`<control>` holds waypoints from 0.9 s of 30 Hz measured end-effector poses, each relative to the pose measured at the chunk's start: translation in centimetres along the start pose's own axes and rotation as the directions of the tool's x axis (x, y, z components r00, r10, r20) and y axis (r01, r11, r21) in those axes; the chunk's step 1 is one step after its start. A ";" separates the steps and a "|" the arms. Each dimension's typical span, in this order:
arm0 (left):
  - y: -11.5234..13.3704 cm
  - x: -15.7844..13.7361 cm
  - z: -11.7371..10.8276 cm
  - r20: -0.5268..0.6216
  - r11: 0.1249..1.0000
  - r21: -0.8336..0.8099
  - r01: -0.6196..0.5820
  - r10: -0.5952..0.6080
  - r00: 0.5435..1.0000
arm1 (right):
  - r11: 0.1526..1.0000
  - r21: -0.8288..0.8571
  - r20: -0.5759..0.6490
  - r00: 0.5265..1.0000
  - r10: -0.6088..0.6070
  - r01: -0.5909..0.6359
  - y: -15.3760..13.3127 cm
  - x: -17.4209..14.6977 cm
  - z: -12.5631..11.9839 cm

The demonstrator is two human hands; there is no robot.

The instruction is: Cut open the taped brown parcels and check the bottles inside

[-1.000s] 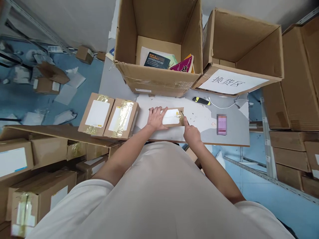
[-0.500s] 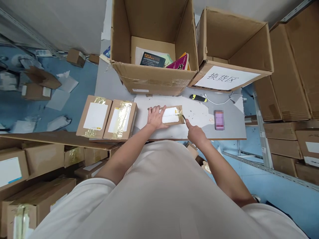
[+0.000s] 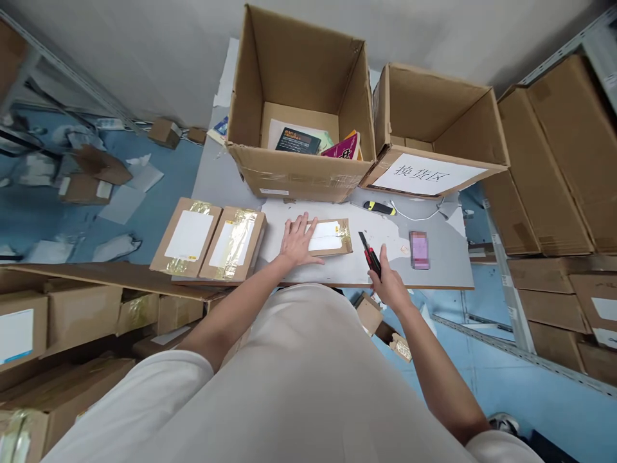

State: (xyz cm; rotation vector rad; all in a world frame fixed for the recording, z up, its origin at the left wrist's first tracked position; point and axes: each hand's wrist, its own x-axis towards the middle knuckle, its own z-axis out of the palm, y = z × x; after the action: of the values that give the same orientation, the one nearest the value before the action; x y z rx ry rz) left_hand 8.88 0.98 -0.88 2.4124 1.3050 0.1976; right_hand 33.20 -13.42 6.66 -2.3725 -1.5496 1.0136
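Observation:
My left hand (image 3: 296, 242) lies with spread fingers on the left end of a small cardboard box (image 3: 343, 247). That box has a white label on top and shiny tape across its right end. My right hand (image 3: 391, 283) is closed around a red and black utility knife (image 3: 370, 254). The knife's dark blade points up and left, apart from the box and to its right. Whether the tape is cut cannot be made out.
Two taped cardboard boxes (image 3: 233, 244) stand at the table's left. Behind, a large open carton (image 3: 299, 173) holds several books, beside a labelled open carton (image 3: 441, 141). A yellow-black cutter (image 3: 380, 208), a white cable (image 3: 418, 217) and a phone (image 3: 420, 250) lie to the right.
The utility knife has come away from the box's right end, moving right and towards me, and now shows in full. My left hand stays on the box with its fingers spread wider.

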 end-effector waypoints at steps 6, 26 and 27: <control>-2.0 -5.9 4.1 -0.046 0.754 -0.503 0.423 -0.512 0.858 | 0.786 0.617 -0.086 0.996 0.013 0.043 2.8 6.6 5.7; -3.8 -4.8 4.2 0.183 0.518 -0.699 0.493 -0.537 0.823 | 0.702 0.708 0.009 0.992 -0.126 0.082 4.2 10.1 7.7; -3.9 -5.6 4.7 0.192 0.516 -0.711 0.478 -0.511 0.838 | 0.690 0.720 0.027 0.992 -0.126 0.068 4.6 9.7 8.1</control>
State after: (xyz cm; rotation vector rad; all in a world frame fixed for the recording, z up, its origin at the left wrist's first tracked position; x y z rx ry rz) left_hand 4.10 -3.02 -6.37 1.2848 1.4958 0.5041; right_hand 34.27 -9.27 -6.11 -1.6894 -0.9889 1.3743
